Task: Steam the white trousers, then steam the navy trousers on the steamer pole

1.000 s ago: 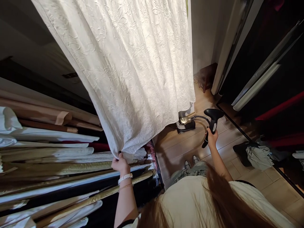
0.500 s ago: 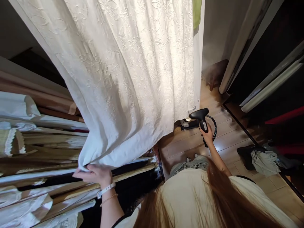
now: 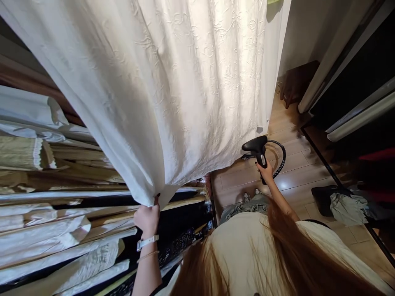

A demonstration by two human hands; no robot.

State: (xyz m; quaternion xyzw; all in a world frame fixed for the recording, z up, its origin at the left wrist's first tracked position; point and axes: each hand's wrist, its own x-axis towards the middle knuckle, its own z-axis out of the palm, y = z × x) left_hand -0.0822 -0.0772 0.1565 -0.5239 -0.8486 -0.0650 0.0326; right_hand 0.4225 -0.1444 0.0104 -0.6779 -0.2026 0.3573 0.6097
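Observation:
A long white embroidered cloth (image 3: 185,94) hangs in folds before me, its lower left corner pulled towards me. My left hand (image 3: 148,218), with a white watch on the wrist, is closed in a fist around that corner. In my right hand (image 3: 265,169) is a black garment steamer head (image 3: 255,144), gripped by its handle. The nozzle points left, close to the cloth's lower right hem; I cannot tell whether they touch. A black ribbed hose (image 3: 282,154) curves from the steamer down to the right.
Several garments (image 3: 58,230) hang packed along the left. A dark wooden stool (image 3: 298,82) stands by the back wall. On the right, a crumpled pale cloth (image 3: 348,207) lies beside a black rail (image 3: 324,162). Wooden floor (image 3: 296,172) shows between.
My left hand has moved right and closed more tightly on the cloth's corner, drawing the cloth taut. The steamer has shifted slightly left, and the steam near the stool has gone.

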